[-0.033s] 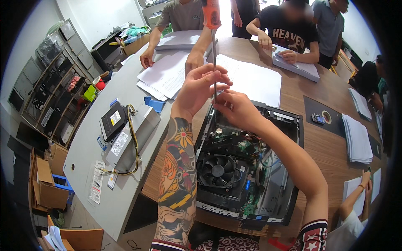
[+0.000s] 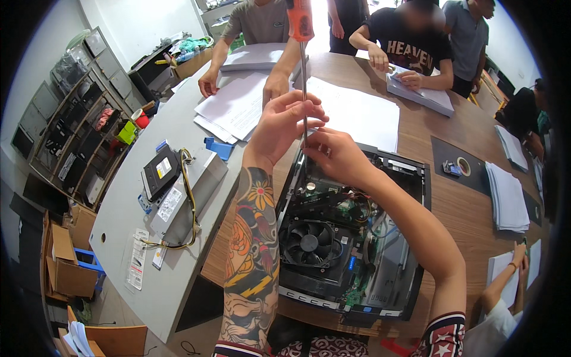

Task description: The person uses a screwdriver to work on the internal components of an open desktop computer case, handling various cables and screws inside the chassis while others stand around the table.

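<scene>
My left hand, with the tattooed forearm below it, grips the long metal shaft of an upright screwdriver with an orange-red handle, thumb against the shaft. My right hand pinches the lower shaft just beneath it; the tip is hidden by my fingers. Both hands are over an opened black computer case, which shows a round cooling fan, cables and a green circuit board inside.
Left, a grey table carries a power supply, disc drive and blue bracket. Papers and a tape roll lie on the wooden table. Several people work around it. Cardboard boxes stand lower left.
</scene>
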Demonstrator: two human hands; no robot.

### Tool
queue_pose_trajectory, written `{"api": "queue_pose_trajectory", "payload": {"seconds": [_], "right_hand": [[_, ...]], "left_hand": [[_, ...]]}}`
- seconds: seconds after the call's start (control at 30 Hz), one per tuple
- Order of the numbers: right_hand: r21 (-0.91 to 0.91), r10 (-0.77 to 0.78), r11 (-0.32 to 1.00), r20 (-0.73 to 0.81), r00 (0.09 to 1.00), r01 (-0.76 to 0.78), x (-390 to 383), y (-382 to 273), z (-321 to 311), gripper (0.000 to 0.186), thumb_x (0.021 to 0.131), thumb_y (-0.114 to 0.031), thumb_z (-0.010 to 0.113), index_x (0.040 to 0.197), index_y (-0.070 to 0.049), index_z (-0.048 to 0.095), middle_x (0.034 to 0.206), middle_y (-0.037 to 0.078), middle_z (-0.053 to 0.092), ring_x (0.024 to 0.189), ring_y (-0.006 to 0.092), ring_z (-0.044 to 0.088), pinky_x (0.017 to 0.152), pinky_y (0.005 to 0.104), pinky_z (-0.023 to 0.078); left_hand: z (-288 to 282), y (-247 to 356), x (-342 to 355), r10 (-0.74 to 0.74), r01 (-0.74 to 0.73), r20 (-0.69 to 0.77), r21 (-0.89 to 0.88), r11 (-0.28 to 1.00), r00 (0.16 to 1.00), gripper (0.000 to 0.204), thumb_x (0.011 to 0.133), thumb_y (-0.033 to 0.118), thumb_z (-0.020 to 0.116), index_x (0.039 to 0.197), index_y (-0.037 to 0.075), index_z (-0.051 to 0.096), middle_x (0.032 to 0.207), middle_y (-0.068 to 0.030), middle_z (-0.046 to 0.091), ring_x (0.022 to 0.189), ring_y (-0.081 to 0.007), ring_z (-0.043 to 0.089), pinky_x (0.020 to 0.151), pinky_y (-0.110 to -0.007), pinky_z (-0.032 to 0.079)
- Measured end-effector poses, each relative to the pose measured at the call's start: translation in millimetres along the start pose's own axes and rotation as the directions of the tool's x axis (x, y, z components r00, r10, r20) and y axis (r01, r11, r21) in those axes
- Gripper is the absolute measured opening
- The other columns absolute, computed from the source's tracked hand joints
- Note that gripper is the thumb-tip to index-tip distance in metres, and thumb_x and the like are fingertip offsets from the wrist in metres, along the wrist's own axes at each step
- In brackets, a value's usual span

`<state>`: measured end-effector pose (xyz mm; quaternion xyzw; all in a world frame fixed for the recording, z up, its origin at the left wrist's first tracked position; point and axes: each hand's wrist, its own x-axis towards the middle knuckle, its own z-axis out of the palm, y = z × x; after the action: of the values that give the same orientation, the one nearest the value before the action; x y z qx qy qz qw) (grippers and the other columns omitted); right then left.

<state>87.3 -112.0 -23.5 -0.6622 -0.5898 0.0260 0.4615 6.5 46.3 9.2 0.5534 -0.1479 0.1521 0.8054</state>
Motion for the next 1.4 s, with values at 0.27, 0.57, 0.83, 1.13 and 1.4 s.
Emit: {"api": "queue_pose_trajectory", "payload": {"seconds": [0.27,0.57,0.83,1.13,1.4], "right_hand": [[-0.012,0.070,0.997,-0.035,0.997,-0.071,0.2,5.1,4.1,0.019,0.081,-0.017,0.075,0.085,-0.003,0.064,0.075,0.010,0.063,0.066,0.0234,0.062,0.063,0.0358,0.049],[0.098,-0.078,0.992,0.022,0.997,0.075,0.2,4.4,9.5,0.018,0.087,-0.012,0.067,0.098,0.001,0.064,0.091,0.016,0.062,0.081,0.0300,0.063,0.073,0.0406,0.049],[-0.046,0.061,0.997,0.041,0.997,-0.059,-1.2,3.6,3.4,0.020,0.088,-0.019,0.067,0.090,0.001,0.062,0.089,0.014,0.063,0.086,0.0327,0.062,0.076,0.0429,0.049],[-0.205,0.070,0.978,0.100,0.992,-0.049,-0.7,-66.7,-72.2,0.018,0.082,-0.023,0.073,0.083,-0.005,0.071,0.064,0.013,0.063,0.059,0.0250,0.062,0.059,0.0361,0.048],[0.255,-0.574,0.713,-0.324,0.752,0.653,-103.1,-192.0,-135.5,0.013,0.081,-0.016,0.072,0.077,-0.005,0.068,0.059,0.002,0.057,0.051,0.0095,0.050,0.050,0.0258,0.039]], "left_hand": [[-3.0,0.0,-0.1,-0.004,0.004,0.024,-0.002,1.000,1.000,0.023,0.093,0.020,0.063,0.105,0.001,0.062,0.100,-0.0110,0.063,0.101,-0.0269,0.062,0.094,-0.045,0.046],[-4.8,1.3,-2.3,0.015,-0.014,0.037,-0.003,1.000,0.999,0.026,0.100,0.025,0.054,0.099,0.000,0.059,0.092,-0.0082,0.060,0.100,-0.0251,0.061,0.094,-0.043,0.046],[5.1,-1.5,0.7,0.009,-0.009,0.019,-0.017,1.000,1.000,0.025,0.096,0.028,0.062,0.099,0.004,0.064,0.095,-0.0081,0.064,0.096,-0.0253,0.064,0.089,-0.042,0.049],[-6.2,-4.2,4.2,-0.010,0.012,0.051,-0.033,0.999,0.999,0.024,0.099,0.028,0.056,0.099,0.005,0.060,0.097,-0.0086,0.064,0.097,-0.0233,0.064,0.089,-0.042,0.050],[3.0,-8.1,10.3,-0.022,0.021,0.049,0.021,1.000,0.999,0.025,0.099,0.030,0.056,0.095,0.005,0.060,0.094,-0.0100,0.063,0.097,-0.0236,0.064,0.089,-0.041,0.050]]}}
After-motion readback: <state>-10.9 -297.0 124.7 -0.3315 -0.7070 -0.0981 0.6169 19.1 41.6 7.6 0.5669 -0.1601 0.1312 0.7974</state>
